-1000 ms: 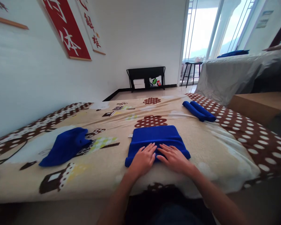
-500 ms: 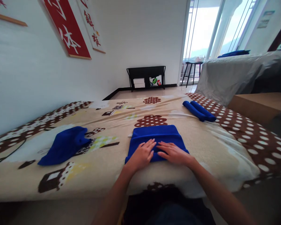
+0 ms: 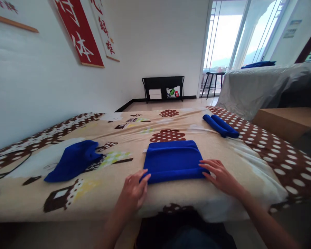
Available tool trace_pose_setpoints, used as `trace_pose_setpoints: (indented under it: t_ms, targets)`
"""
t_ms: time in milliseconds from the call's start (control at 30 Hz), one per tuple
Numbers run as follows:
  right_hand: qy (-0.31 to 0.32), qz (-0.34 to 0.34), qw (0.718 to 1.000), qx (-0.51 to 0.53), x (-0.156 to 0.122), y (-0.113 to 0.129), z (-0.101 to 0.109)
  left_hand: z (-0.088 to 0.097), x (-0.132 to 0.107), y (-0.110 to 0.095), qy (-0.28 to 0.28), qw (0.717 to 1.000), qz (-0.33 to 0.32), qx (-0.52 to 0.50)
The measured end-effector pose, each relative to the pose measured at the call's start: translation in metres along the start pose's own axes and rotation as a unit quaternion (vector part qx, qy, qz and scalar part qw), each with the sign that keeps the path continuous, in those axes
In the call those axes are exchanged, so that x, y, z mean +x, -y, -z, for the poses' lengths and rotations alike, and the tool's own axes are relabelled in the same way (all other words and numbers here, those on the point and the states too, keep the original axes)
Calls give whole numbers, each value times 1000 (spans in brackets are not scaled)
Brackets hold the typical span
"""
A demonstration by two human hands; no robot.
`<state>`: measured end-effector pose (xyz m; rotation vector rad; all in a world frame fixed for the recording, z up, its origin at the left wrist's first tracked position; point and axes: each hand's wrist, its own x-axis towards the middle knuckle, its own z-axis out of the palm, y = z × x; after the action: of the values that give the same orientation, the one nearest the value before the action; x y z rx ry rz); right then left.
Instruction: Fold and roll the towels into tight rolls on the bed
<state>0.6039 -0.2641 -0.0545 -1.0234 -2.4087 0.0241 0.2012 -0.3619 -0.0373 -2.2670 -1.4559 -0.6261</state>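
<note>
Seemingly midway, my left grip [image 3: 134,188] and right grip [image 3: 220,176] touch the part-rolled cloth [image 3: 174,162], pinch unclear, unrolled cloth [image 3: 74,160] leftward, double roll [image 3: 220,126] ahead-right.

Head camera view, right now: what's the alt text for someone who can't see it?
A person's left hand and right hand are at the near corners of a folded blue cloth on a patterned blanket. Crumpled blue fabric lies left, rolled blue fabric farther back, right.

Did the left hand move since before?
Yes. Judged against the brown flower on the blanket, the left hand went left and closer to the person, from atop the blue cloth to its near left corner.
</note>
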Motion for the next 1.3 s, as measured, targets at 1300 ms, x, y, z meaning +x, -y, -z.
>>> trace_pose_setpoints:
  t_ms: [1300]
  targets:
    - [29, -34, 997, -59, 14, 51, -37, -40, 19, -23, 94, 994, 53, -24]
